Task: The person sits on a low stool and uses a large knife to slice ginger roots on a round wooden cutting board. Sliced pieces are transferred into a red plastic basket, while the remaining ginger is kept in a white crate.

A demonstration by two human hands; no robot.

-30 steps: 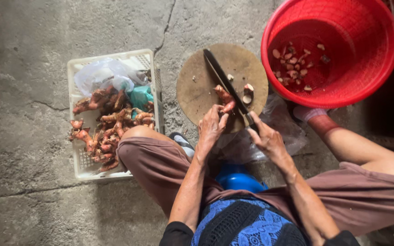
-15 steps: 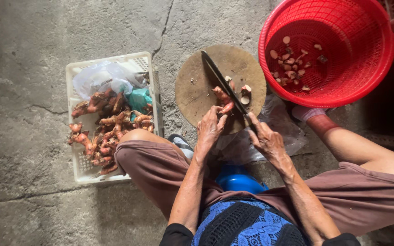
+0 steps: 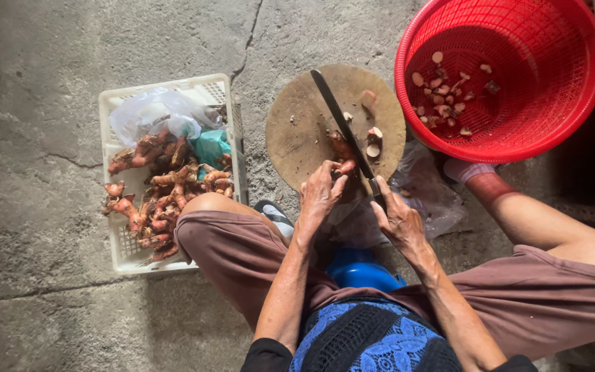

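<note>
The ginger-like root (image 3: 342,155), reddish and knobbly, lies on the near part of the round wooden chopping board (image 3: 304,131), a little toward the board's red-basket side. The left hand (image 3: 319,195) pinches its near end with curled fingertips. The long dark knife (image 3: 342,127) lies slantwise across the board with its blade touching the root, its tip close to the board's far edge; the right hand (image 3: 397,219) is clenched around the handle just off the board's near edge. Three cut pieces (image 3: 373,134) sit on the board beyond the blade, toward the basket, and a few small crumbs dot the opposite half, which is otherwise bare wood.

The board rests on the concrete floor (image 3: 36,103). Its basket-side edge nearly meets the rim of one red plastic basket (image 3: 573,110), which holds roughly a dozen and a half sliced bits (image 3: 449,89) on its bottom. On the board's other side, a narrow strip of floor apart, stands one white plastic crate (image 3: 115,248) heaped with whole roots (image 3: 160,200), too tangled to count, plus a clear bag (image 3: 153,114) and a teal bag (image 3: 209,146). A crumpled clear plastic sheet (image 3: 428,193) lies under the board's near, basket-side edge. Beyond the board's far edge the floor is open, crossed by one crack (image 3: 249,41).
</note>
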